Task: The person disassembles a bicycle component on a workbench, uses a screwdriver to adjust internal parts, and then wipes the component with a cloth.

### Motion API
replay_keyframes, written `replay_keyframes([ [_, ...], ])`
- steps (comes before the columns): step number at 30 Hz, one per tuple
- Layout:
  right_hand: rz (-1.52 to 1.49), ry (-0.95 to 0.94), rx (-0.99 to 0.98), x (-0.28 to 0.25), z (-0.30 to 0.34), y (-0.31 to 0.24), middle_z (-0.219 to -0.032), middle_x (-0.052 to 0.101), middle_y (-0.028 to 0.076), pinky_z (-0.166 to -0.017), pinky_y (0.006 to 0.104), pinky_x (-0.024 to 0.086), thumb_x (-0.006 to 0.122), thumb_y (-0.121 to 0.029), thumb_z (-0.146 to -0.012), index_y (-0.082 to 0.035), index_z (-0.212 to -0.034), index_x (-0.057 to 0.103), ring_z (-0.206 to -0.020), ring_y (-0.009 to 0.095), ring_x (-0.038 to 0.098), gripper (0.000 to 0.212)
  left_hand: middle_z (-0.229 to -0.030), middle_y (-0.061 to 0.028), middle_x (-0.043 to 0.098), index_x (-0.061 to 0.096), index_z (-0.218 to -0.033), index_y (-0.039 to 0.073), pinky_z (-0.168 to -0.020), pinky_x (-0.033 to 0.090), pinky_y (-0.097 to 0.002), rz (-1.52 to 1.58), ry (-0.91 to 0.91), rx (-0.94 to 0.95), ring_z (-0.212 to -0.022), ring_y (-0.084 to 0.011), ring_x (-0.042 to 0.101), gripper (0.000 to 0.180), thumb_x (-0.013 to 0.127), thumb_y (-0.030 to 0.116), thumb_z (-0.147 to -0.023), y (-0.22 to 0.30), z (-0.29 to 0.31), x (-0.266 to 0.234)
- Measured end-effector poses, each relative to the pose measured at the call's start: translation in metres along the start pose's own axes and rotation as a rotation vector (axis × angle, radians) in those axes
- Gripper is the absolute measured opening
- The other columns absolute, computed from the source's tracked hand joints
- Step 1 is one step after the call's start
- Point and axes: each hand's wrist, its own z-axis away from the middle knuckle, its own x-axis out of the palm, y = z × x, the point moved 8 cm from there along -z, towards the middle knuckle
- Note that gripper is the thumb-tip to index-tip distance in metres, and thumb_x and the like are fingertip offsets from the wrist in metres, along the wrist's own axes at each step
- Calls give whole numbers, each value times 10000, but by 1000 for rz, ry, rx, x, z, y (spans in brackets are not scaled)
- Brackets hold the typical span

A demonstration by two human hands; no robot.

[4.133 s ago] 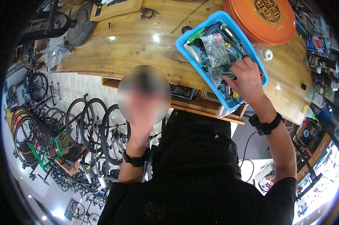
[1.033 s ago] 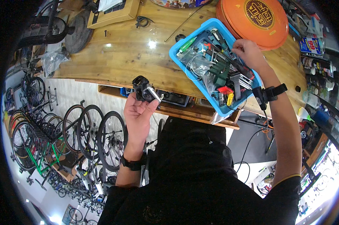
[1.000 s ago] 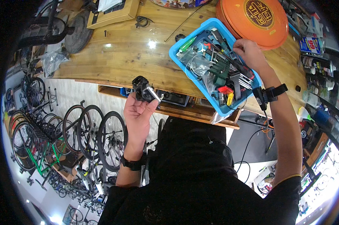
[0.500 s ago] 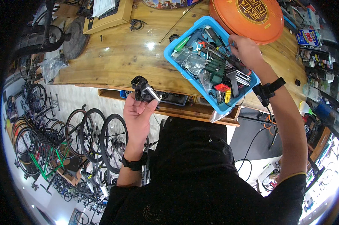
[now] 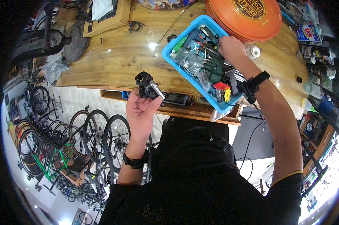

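Your tool bin (image 5: pixel 222 108) sat on the bench (image 5: pixel 113 63), ahead-right of you; tin (image 5: pixel 244 24) just behind it, cardboard box (image 5: pixel 111 24) back left, bikes (image 5: pixel 59 159) to your left.

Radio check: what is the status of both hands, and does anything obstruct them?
Left hand: gripping black-and-silver part. Right hand: at blue bin, fingertips hidden, grip unclear. Tools and clear plastic bag crowd the bin.

The right hand (image 5: pixel 232 50) hides its own fingertips in the blue bin (image 5: pixel 192 29), so whether they grip anything cannot be told, while the left hand (image 5: pixel 140 112) covers some of a black part (image 5: pixel 147 88). The top edge cuts off an orange tin (image 5: pixel 237 24) and a cardboard box (image 5: pixel 108 27); the farthest bicycles (image 5: pixel 74 191) are too small to tell apart.
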Motion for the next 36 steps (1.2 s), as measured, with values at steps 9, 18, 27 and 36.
replay_keyframes([
  [9, -999, 70, -92, -63, 35, 10, -699, 542, -15, -554, 217, 411, 572, -181, -993, 15, -995, 625, -631, 51, 497, 204, -1138, -111, 665, 550, -1236, -30, -931, 504, -308, 152, -106, 6, -1028, -173, 645, 391, 664, -97, -868, 23, -2, 17],
  [18, -1714, -51, -39, -131, 124, -16, -815, 638, 49, -615, 205, 459, 567, -120, -999, -12, -1059, 593, -678, 86, 583, 127, -1035, -141, 698, 537, -1295, -41, -909, 538, -399, 215, -331, -61, -942, -244, 688, 511, 756, 97, -854, 55, 15, 76],
  [27, -1713, 218, -425, -218, 248, -17, -1034, 672, 213, -737, 331, 571, 594, 4, -938, 1, -1158, 466, -848, 241, 690, 254, -1030, -162, 680, 345, -1426, -28, -873, 571, -430, 222, -466, 18, -922, -280, 702, 799, 795, 7, -766, 112, 72, 166],
  [36, -1513, 382, -630, -267, 366, -7, -1019, 640, 233, -825, 417, 581, 615, -101, -944, -13, -989, 490, -915, 286, 684, 159, -1204, -125, 630, 350, -1404, 3, -932, 549, -346, 180, -621, 78, -1067, -201, 655, 755, 758, -103, -777, 120, 135, 236],
])
